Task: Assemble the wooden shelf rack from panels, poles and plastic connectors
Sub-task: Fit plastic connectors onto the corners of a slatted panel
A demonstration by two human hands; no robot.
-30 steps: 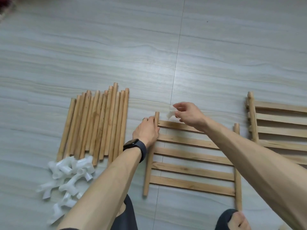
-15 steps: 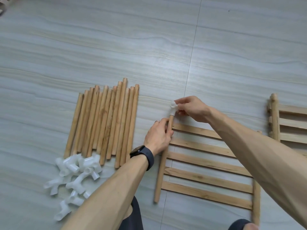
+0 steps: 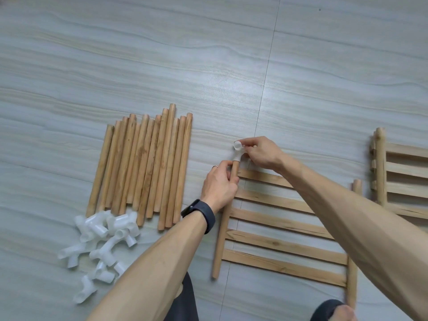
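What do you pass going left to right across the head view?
First the pile of white connectors → loose poles → left hand gripping the panel's side pole → connector on that pole's end → right hand pinching it → second panel at the right edge.

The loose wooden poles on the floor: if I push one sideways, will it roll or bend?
Probably it rolls: the poles are round and the floor looks smooth. They look stiff, solid wood, so bending seems unlikely.

I wear a black wristband point(image 3: 199, 215); beyond it, a thin ring point(image 3: 215, 166) on the left hand point(image 3: 217, 187); below it, dark trousers point(image 3: 185, 300).
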